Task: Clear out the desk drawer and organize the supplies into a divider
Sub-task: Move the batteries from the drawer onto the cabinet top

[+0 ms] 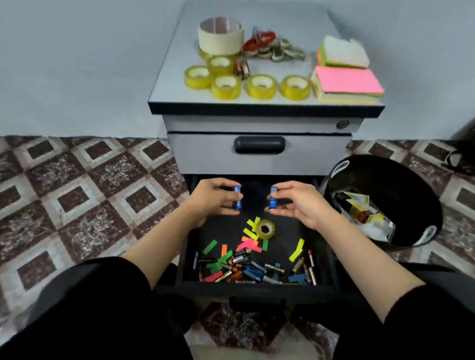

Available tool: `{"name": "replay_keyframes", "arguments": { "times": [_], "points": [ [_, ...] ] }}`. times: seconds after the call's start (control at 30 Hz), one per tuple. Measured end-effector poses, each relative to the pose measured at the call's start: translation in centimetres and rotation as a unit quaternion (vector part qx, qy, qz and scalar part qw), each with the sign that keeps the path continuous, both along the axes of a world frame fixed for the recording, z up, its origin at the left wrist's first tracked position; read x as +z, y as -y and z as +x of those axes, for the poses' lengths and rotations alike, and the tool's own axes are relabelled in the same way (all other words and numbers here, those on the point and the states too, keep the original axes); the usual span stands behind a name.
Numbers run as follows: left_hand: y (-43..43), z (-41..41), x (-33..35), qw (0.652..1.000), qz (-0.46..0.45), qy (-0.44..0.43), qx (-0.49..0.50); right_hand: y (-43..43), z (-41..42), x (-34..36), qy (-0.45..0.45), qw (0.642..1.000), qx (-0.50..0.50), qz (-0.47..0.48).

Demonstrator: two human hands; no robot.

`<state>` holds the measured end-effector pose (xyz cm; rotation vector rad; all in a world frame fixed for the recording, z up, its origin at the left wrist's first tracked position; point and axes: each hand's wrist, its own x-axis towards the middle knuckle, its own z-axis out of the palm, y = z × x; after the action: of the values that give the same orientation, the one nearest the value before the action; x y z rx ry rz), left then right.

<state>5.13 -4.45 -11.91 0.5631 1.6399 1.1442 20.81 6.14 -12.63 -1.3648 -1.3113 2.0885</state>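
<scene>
Left hand [215, 196], right hand [297, 203] each grip blue batteries [237, 205], axes parallel, roughly near-far, over drawer [250, 291] far end; pile [252, 269] at near edge, equally close.

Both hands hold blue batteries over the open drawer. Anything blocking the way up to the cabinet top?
Nothing visible blocks the lift: left hand and right hand hold the blue batteries in open air above the drawer. On the cabinet top, yellow tape rolls line the front edge, so the batteries would likely pass over them.
</scene>
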Motion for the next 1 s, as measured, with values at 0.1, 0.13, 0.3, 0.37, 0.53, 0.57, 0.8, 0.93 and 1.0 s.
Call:
{"name": "replay_keyframes", "arguments": {
  "times": [0.1, 0.13, 0.3, 0.37, 0.53, 0.57, 0.8, 0.93, 1.0],
  "points": [
    [-0.6, -0.9, 4.4, 0.999, 0.050, -0.010, 0.017, -1.0, -0.9, 4.4, -0.044, 0.999, 0.002, 0.019],
    [-0.8, -1.3, 5.9, 0.997, 0.066, -0.018, 0.020, -1.4, -1.1, 5.9, -0.057, 0.998, 0.005, 0.032],
    [-2.4, -3.0, 12.4, 0.990, 0.124, -0.051, 0.033, -3.6, -1.7, 12.8, -0.056, 0.990, 0.053, 0.116],
    [-3.4, -3.6, 14.2, 0.989, 0.130, -0.058, 0.037, -4.5, -2.0, 14.7, -0.046, 0.987, 0.056, 0.143],
    [-6.3, -4.8, 17.2, 0.986, 0.135, -0.083, 0.047, -7.4, -3.0, 18.2, -0.001, 0.979, 0.062, 0.196],
    [-7.0, -5.1, 17.7, 0.986, 0.130, -0.096, 0.048, -8.0, -3.2, 18.6, -0.001, 0.978, 0.055, 0.200],
    [-13.0, -6.5, 19.7, 0.969, 0.070, -0.237, 0.014, -12.4, -5.9, 19.4, -0.006, 0.976, 0.032, 0.214],
    [-16.8, -6.4, 18.7, 0.939, 0.003, -0.343, -0.014, -13.6, -7.3, 18.8, 0.036, 0.971, 0.042, 0.233],
    [-18.3, -6.5, 17.8, 0.934, -0.030, -0.356, -0.016, -14.1, -7.7, 18.5, 0.064, 0.965, 0.057, 0.246]
  ]
}}
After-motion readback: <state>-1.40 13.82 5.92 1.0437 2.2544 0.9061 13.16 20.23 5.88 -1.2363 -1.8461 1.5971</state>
